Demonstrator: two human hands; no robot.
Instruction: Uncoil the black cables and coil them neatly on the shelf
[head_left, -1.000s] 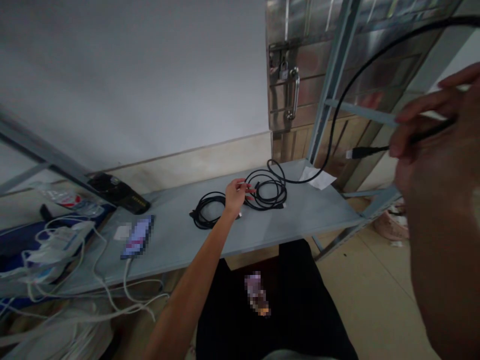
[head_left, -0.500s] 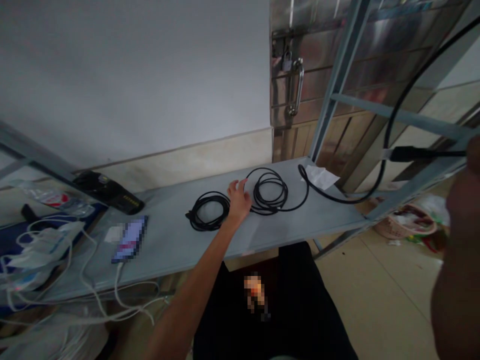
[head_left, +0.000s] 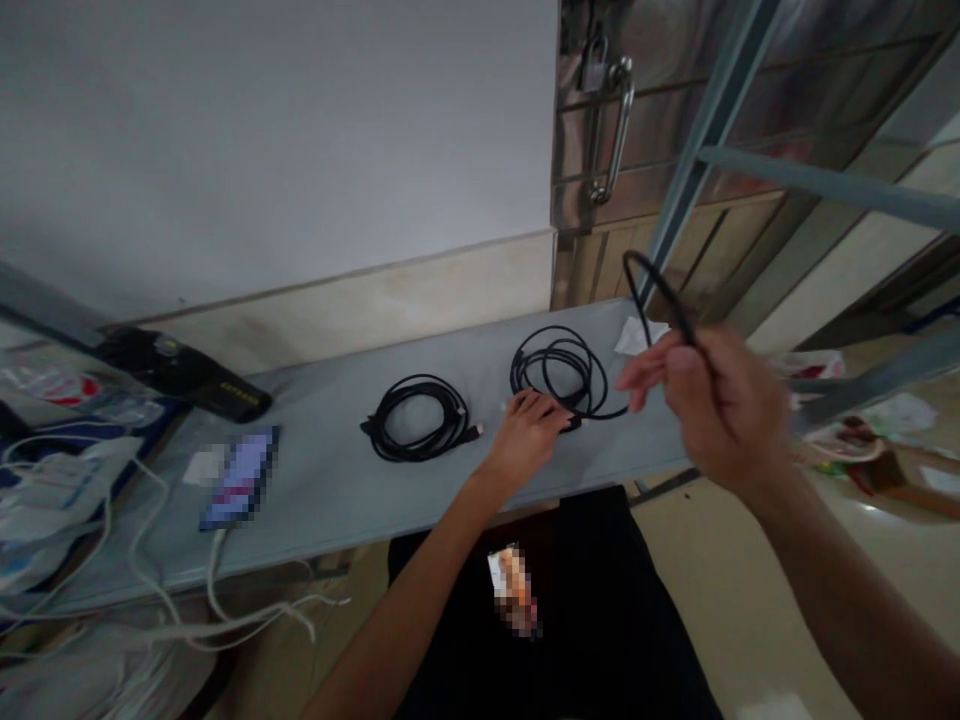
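Observation:
In the head view, a loose coil of black cable (head_left: 564, 345) lies on the grey shelf board (head_left: 330, 400). My left hand (head_left: 529, 432) rests on the coil's near side, its fingers closed down on the cable. A dark plug end (head_left: 571, 424) shows just beyond the fingertips. Raised above the board's right end, my right hand (head_left: 724, 410) holds part of the same cable between thumb and fingers, and a short loop (head_left: 652, 268) stands up from it. To the left is a second coiled black cable (head_left: 416, 418), untouched, its connector pointing towards my left hand.
A phone (head_left: 241, 478) with a white cord and a black case-like object (head_left: 187, 375) lie on the left, beside tangled white cables (head_left: 67, 490). White paper (head_left: 637, 335) sits behind my right hand. A metal frame post (head_left: 712, 130) rises at right. The wall (head_left: 300, 150) is behind.
My right hand has come in from the far right, bringing the stretched cable back over the board. My left hand has moved right, from between the coils onto the right coil.

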